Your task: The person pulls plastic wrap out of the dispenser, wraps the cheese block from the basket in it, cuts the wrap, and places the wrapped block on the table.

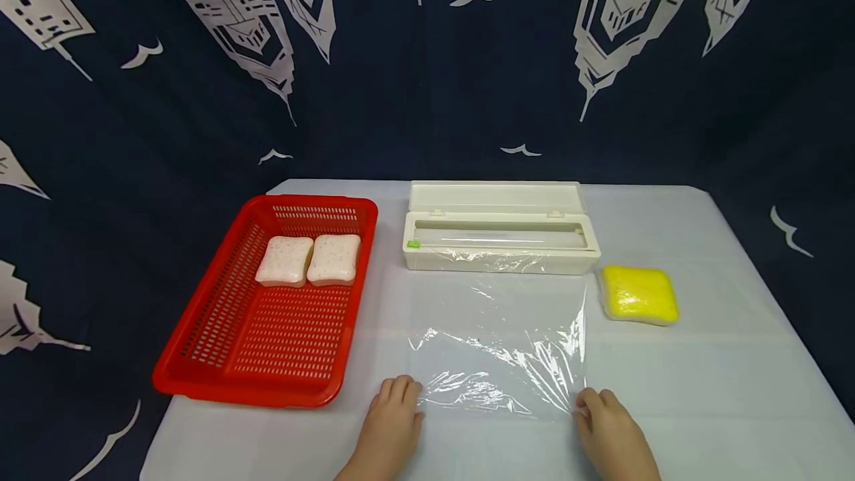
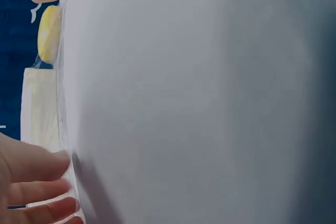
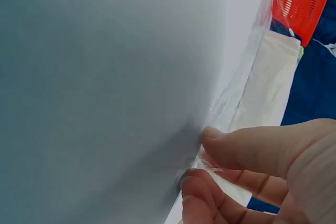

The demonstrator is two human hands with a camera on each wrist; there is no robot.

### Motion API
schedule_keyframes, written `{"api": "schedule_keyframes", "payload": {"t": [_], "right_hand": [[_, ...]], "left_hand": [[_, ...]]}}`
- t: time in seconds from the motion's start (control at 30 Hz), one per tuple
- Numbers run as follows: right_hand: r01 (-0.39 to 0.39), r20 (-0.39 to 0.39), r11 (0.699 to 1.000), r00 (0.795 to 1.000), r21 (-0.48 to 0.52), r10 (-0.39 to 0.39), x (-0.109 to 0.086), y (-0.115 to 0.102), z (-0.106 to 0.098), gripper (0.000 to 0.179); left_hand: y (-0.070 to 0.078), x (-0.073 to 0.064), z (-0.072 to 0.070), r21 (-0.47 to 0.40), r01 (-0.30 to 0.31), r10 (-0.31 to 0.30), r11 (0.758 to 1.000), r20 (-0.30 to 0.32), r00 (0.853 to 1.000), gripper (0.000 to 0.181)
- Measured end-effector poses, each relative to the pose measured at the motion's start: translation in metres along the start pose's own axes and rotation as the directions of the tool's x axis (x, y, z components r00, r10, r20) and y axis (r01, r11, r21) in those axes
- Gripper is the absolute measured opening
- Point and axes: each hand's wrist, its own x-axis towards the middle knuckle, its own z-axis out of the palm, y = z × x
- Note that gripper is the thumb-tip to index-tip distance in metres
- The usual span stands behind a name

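Observation:
A clear sheet of plastic wrap [image 1: 494, 351] stretches toward me from an open cream dispenser box [image 1: 494, 197]. At the sheet's near right corner my right hand [image 1: 614, 433] pinches the film; in the right wrist view the wrap gathers between thumb and fingers [image 3: 197, 182]. My left hand [image 1: 390, 425] is at the near left corner, its fingertips touching the film's edge. The left wrist view shows its thumb [image 2: 37, 163] apart from the other extended fingers. Right of the box lies a yellow-topped block [image 1: 640, 294] wrapped in clear film.
A red slotted basket [image 1: 170, 373] stands on the left of the white-covered table [image 1: 728, 362]. Two white, speckled, bread-slice-shaped pieces [image 1: 284, 261] lie side by side in its far half. Behind the table hangs a dark blue patterned cloth [image 1: 427, 95].

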Motion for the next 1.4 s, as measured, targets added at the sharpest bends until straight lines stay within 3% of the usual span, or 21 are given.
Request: {"api": "schedule_keyframes", "payload": {"t": [0.17,0.33,0.43,0.5,0.6,0.7,0.77,0.87,0.97,1.03,1.1,1.17,1.33,1.4], "right_hand": [[0.057,-0.059,0.998,0.997,-0.017,-0.058,0.002,0.000,0.002,0.020],[0.027,-0.025,1.000,0.999,0.001,-0.027,0.004,-0.001,0.002,0.018],[-0.006,0.000,1.000,1.000,0.007,0.006,0.005,-0.002,0.002,0.017],[-0.022,0.003,1.000,1.000,0.012,0.022,0.005,-0.002,0.002,0.018],[-0.034,0.006,0.999,0.999,0.017,0.034,0.006,-0.003,0.002,0.018],[-0.054,0.018,0.998,0.998,0.023,0.053,0.007,-0.003,0.002,0.019],[-0.070,0.025,0.997,0.997,0.030,0.069,0.008,-0.003,0.002,0.018],[-0.081,0.030,0.996,0.996,0.045,0.079,0.008,-0.002,0.002,0.018],[-0.080,0.032,0.995,0.996,0.056,0.078,0.008,0.000,0.001,0.017],[-0.079,0.032,0.995,0.996,0.059,0.077,0.007,0.001,0.000,0.017],[-0.077,0.028,0.995,0.997,0.060,0.075,0.006,0.001,0.000,0.017],[-0.081,0.025,0.995,0.997,0.058,0.080,0.006,0.001,-0.001,0.017],[-0.114,0.047,0.992,0.993,0.047,0.112,0.008,-0.001,0.000,0.017],[-0.116,0.053,0.992,0.992,0.046,0.114,0.008,-0.001,0.001,0.017]], "left_hand": [[0.001,-0.001,0.001,0.006,-0.009,0.009,1.000,0.023,1.000,0.038],[0.001,-0.002,-0.002,-0.015,0.010,-0.009,1.000,0.079,0.997,0.039],[0.004,-0.003,-0.015,-0.056,0.012,-0.007,0.998,0.088,0.996,0.041],[0.006,-0.002,-0.030,-0.102,0.006,-0.001,0.995,0.054,0.999,0.041],[0.006,0.003,-0.057,-0.182,-0.029,0.012,0.983,-0.090,0.996,0.037],[-0.002,0.013,-0.089,-0.216,-0.054,-0.004,0.975,-0.262,0.965,0.031],[-0.012,0.023,-0.114,-0.229,-0.023,-0.055,0.973,-0.332,0.942,0.027],[-0.030,0.040,-0.152,-0.249,0.085,-0.169,0.965,-0.340,0.925,0.023],[-0.050,0.061,-0.184,-0.269,0.217,-0.288,0.938,-0.264,0.920,0.027],[-0.066,0.078,-0.194,-0.285,0.260,-0.326,0.923,-0.216,0.920,0.031],[-0.082,0.096,-0.196,-0.302,0.304,-0.360,0.904,-0.152,0.921,0.038],[-0.098,0.113,-0.189,-0.322,0.351,-0.398,0.880,-0.095,0.912,0.046],[-0.133,0.146,-0.152,-0.335,0.500,-0.515,0.799,0.048,0.856,0.065],[-0.143,0.153,-0.134,-0.312,0.537,-0.540,0.784,0.084,0.838,0.069]]}}
